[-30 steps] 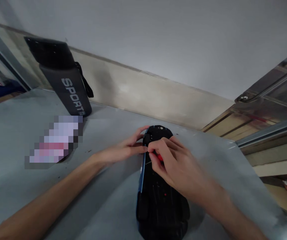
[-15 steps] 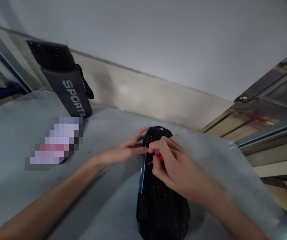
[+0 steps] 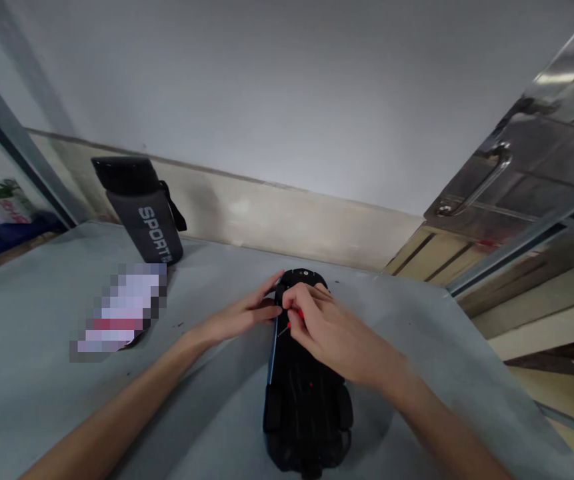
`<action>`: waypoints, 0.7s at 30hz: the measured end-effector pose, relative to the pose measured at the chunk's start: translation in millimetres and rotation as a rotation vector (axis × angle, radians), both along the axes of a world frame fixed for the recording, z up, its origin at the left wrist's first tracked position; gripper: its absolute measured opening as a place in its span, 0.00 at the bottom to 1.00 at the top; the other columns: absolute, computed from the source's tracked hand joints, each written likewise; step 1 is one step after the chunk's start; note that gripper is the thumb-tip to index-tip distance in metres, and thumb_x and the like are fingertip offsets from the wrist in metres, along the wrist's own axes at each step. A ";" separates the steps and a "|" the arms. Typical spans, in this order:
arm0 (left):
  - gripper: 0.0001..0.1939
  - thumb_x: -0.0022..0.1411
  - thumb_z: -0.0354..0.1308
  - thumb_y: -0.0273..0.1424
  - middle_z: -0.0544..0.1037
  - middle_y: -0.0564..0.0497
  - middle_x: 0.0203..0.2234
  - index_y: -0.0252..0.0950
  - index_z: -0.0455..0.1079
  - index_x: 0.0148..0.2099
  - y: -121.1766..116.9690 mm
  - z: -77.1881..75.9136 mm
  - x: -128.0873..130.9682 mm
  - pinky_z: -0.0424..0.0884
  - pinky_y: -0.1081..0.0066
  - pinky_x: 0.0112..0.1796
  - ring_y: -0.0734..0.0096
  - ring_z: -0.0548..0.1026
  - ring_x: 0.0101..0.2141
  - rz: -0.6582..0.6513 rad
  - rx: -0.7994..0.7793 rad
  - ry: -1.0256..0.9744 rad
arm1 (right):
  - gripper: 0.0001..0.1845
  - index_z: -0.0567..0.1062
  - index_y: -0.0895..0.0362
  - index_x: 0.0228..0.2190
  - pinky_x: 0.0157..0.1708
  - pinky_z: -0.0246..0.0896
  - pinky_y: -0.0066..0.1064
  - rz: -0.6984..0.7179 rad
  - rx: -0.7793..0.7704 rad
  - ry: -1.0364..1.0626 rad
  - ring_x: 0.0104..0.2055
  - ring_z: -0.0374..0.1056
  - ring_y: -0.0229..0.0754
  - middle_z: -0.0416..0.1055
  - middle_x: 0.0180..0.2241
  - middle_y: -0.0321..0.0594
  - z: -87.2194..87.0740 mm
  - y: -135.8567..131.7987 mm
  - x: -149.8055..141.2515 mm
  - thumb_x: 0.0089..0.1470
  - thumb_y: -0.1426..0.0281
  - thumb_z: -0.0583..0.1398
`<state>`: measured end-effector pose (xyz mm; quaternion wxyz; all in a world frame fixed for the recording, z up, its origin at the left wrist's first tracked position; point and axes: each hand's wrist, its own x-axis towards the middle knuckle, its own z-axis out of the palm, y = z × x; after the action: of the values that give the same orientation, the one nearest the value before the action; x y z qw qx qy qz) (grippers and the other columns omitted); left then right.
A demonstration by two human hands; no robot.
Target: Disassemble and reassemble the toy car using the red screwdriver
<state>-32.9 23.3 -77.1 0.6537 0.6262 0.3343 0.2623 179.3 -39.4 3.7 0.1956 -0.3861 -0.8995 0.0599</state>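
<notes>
A toy car lies upside down on the grey table, its black underside and wheels facing up and a strip of blue body along its left edge. My left hand holds the car's left side near the far end, thumb and fingers against it. In my right hand, closed above the underside, is a small screwdriver with a red handle. Its thin metal shaft points down to the left; I cannot tell whether the tip touches the car. My fingers cover most of the handle.
A dark SPORT bottle stands at the back left of the table, near the wall. In front of it lies a blurred-out flat object, perhaps a phone. A metal door with a handle is at right.
The camera view has tilted up and back, so everything sits lower and smaller. Both hands stay at the car, and the screwdriver's shaft now slants more steeply.
</notes>
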 end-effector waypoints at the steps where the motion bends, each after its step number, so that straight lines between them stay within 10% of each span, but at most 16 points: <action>1: 0.43 0.72 0.59 0.35 0.74 0.48 0.64 0.49 0.43 0.81 0.4 1.4 0.3 0.66 0.50 0.63 0.48 0.67 0.66 0.003 0.019 0.009 | 0.07 0.63 0.53 0.42 0.47 0.67 0.40 -0.005 -0.007 0.023 0.45 0.74 0.45 0.77 0.41 0.42 -1.1 -0.5 0.1 0.68 0.78 0.52; 9: 0.36 0.75 0.55 0.40 0.56 0.46 0.77 0.46 0.49 0.79 -8.4 -0.6 -0.7 0.54 0.50 0.71 0.46 0.56 0.74 0.050 0.254 0.148 | 0.06 0.65 0.53 0.43 0.44 0.70 0.38 -0.109 -0.043 0.221 0.45 0.74 0.45 0.77 0.42 0.43 -20.0 -4.6 5.5 0.66 0.76 0.54; 14: 0.31 0.79 0.49 0.45 0.59 0.45 0.75 0.51 0.48 0.78 -53.6 8.3 -2.9 0.60 0.47 0.68 0.47 0.64 0.70 0.170 0.325 0.268 | 0.05 0.67 0.53 0.46 0.48 0.69 0.39 -0.118 -0.129 0.343 0.45 0.75 0.44 0.77 0.38 0.39 -29.9 -5.5 14.3 0.70 0.72 0.53; 21: 0.16 0.79 0.48 0.42 0.80 0.48 0.55 0.50 0.68 0.63 -106.5 30.9 8.2 0.75 0.59 0.43 0.50 0.82 0.48 0.270 0.691 0.753 | 0.08 0.66 0.51 0.46 0.51 0.69 0.39 -0.380 -0.260 1.064 0.43 0.75 0.42 0.73 0.43 0.40 -64.0 5.8 13.3 0.71 0.62 0.51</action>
<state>-24.7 -83.2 -46.2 0.2044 0.8073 0.5177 0.1962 192.6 -33.5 -60.3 0.5789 -0.4785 -0.5776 0.3197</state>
